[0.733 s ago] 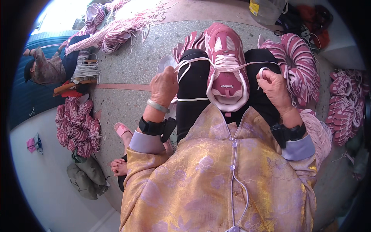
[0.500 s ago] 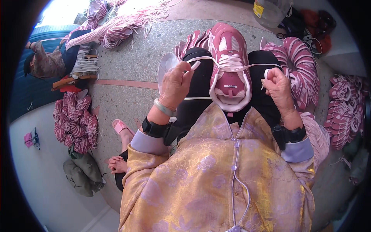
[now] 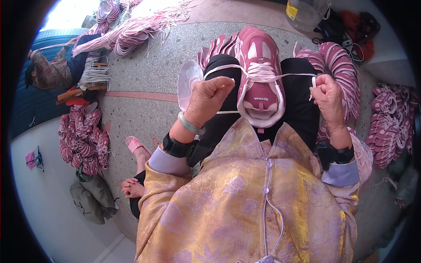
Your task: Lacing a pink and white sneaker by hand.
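A pink and white sneaker [image 3: 257,46] rests on my lap between my black-trousered knees, its toe pointing away from me. White shoelace [image 3: 287,75] crosses its eyelets, with one end running out to each side. My left hand [image 3: 210,98] is closed on the left lace end, back of the hand turned up, and a pale tip shows at the fingers. On the other side my right hand [image 3: 328,94] pinches the right lace end, a short piece of it sticking out. That stretch of lace looks nearly straight, while the left one arcs over my knee.
Bundled pink shoe uppers lie in a ring [image 3: 344,79] by my right knee, with more piles [image 3: 83,138] at left and far right. A pale plastic piece [image 3: 186,85] is beside my left knee. Beyond are pink laces [image 3: 131,33], a large plastic jug [image 3: 305,14] and a seated person [image 3: 52,70].
My left hand has shifted right and turned its back upward, hiding most of the lace end it holds. My right hand has moved slightly right with its lace end. The sneaker stays put.
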The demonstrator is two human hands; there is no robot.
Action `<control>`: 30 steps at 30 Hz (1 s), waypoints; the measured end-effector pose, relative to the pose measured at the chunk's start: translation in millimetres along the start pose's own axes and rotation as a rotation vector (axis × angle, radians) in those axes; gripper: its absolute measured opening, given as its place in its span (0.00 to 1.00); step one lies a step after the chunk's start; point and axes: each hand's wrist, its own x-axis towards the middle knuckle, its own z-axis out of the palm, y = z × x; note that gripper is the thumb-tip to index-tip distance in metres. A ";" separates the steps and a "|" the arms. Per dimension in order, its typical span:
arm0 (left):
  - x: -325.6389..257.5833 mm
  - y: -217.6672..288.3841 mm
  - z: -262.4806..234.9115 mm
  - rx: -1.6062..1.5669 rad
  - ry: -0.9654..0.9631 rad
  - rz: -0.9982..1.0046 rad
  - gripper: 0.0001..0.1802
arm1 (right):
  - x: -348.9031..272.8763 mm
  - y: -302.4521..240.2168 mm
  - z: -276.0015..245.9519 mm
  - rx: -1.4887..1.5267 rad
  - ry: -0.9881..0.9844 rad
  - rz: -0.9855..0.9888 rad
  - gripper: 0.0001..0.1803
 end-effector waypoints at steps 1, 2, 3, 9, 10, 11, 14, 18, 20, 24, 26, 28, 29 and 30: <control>2.2 8.3 -1.5 0.000 -0.002 0.001 0.09 | -1.6 -5.0 0.4 -0.080 -0.007 -0.035 0.05; 6.2 23.5 -4.0 -0.208 -0.107 -0.197 0.08 | -2.9 -9.6 1.1 -0.160 -0.013 -0.068 0.05; 9.6 33.9 -5.4 -0.416 -0.215 -0.396 0.08 | -3.9 -14.2 2.8 -0.161 -0.008 -0.066 0.05; 14.6 54.9 -2.7 -0.901 -0.264 -0.338 0.10 | -13.7 -55.6 17.7 0.413 -0.541 0.081 0.03; 14.9 55.8 -0.8 -0.902 -0.269 -0.336 0.10 | -13.9 -55.4 20.6 0.412 -0.535 0.080 0.03; 14.9 56.2 1.0 -0.878 -0.270 -0.286 0.10 | -13.6 -52.9 24.2 0.474 -0.582 0.087 0.05; 13.1 46.8 3.7 -0.711 -0.225 -0.147 0.10 | -15.9 -58.5 32.6 0.550 -0.627 0.117 0.07; 9.7 45.5 2.5 -0.541 -0.040 -0.129 0.09 | -18.5 -52.8 35.7 0.522 -0.574 0.097 0.06; 9.7 47.7 2.0 -0.532 0.008 -0.119 0.09 | -18.6 -48.6 36.4 0.467 -0.562 0.084 0.06; 14.8 63.0 7.3 -0.543 -0.068 -0.143 0.12 | -25.8 -55.9 44.2 0.328 -0.540 -0.027 0.05; 14.6 63.2 20.1 -0.613 -0.055 -0.175 0.14 | -31.6 -65.5 51.2 0.349 -0.556 -0.020 0.06; 14.1 66.1 26.1 -0.733 -0.129 -0.296 0.14 | -34.9 -74.6 56.3 0.379 -0.559 -0.048 0.05; 13.5 65.1 32.8 -0.779 -0.107 -0.322 0.13 | -35.2 -78.3 55.2 0.410 -0.573 -0.003 0.06; 12.9 64.0 34.1 -0.780 -0.109 -0.320 0.13 | -35.3 -76.4 57.4 0.409 -0.571 -0.003 0.06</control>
